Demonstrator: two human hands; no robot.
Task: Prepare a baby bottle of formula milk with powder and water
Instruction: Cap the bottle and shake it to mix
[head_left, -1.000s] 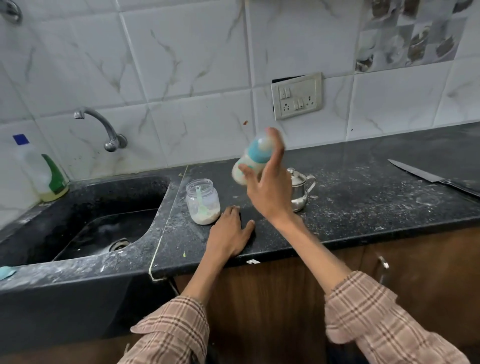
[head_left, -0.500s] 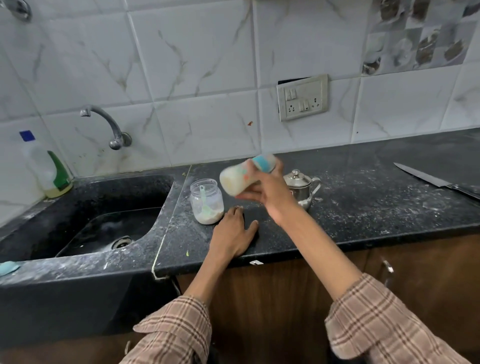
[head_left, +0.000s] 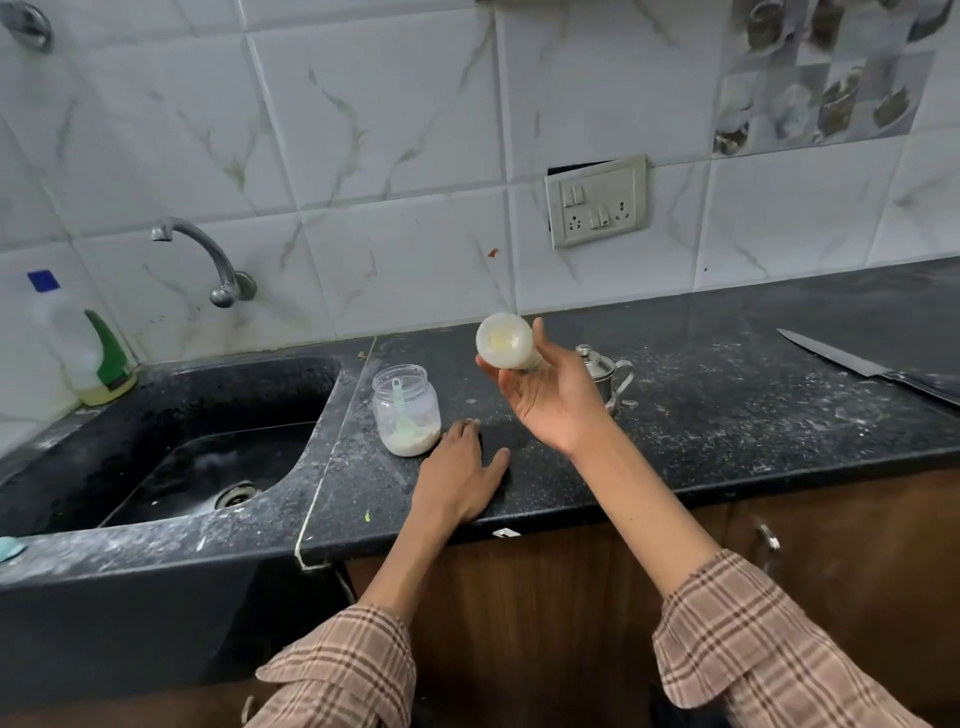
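My right hand (head_left: 553, 397) holds the baby bottle (head_left: 505, 341) above the dark counter, tipped so its round milky base faces me; the teat end is hidden behind the hand. My left hand (head_left: 460, 475) lies flat on the counter (head_left: 727, 431), fingers apart, its fingertips close to a clear powder jar (head_left: 406, 410). The jar stands open with white powder at the bottom and a pale green scoop inside. A small steel kettle (head_left: 605, 374) stands just behind my right hand, partly hidden by it.
A black sink (head_left: 171, 447) with a wall tap (head_left: 208, 260) lies to the left, a dish-soap bottle (head_left: 88, 353) at its back corner. A long knife (head_left: 862, 366) lies at the far right of the counter. A switch socket (head_left: 597, 202) is on the tiled wall.
My right hand has swung the bottle from upright, through sideways, to base-toward-me, and lowered slightly. My left hand has stayed flat on the counter.
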